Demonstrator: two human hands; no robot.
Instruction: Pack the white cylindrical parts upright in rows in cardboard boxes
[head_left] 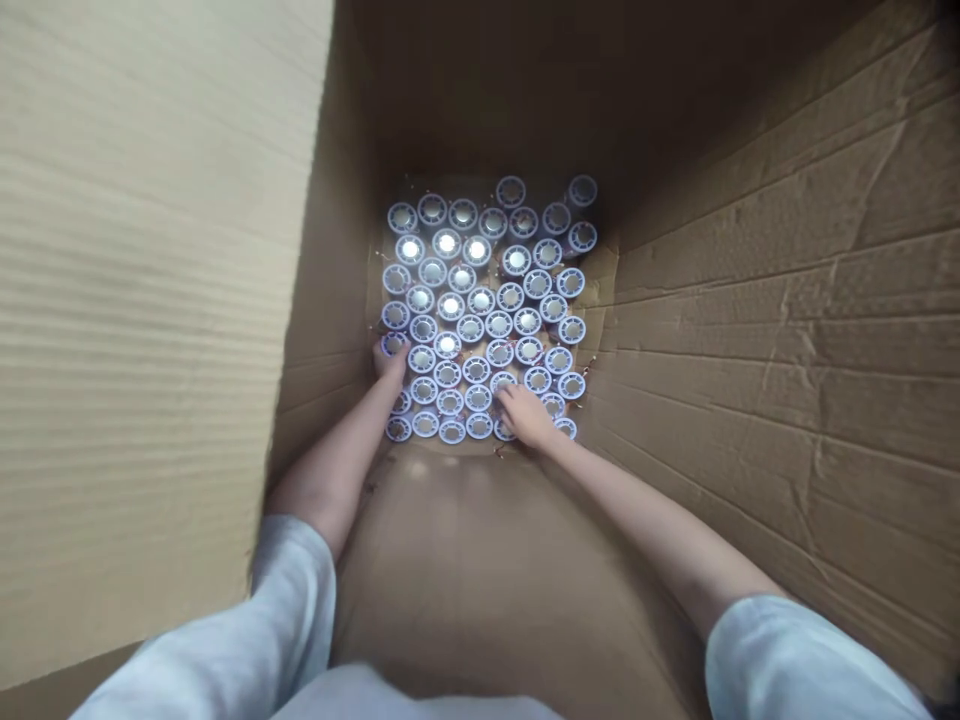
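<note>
Many upright cylindrical parts (480, 300), each with a pale lilac rim and a silvery round centre, stand in rough rows on the bottom of a deep cardboard box (480, 560). Thin coppery wire ends stick out beside some of them. At the left edge of the group, my left hand (390, 362) is closed around one cylindrical part (394, 344). My right hand (527, 414) is near the front right of the group, its fingers curled over the edge of another cylindrical part (505, 383). The undersides of the parts are hidden.
A raised cardboard flap (150, 300) fills the left side of the view. The creased right wall (750, 280) and the shadowed far wall (487, 90) enclose the parts. Loose wire ends (591, 366) poke out near the right wall.
</note>
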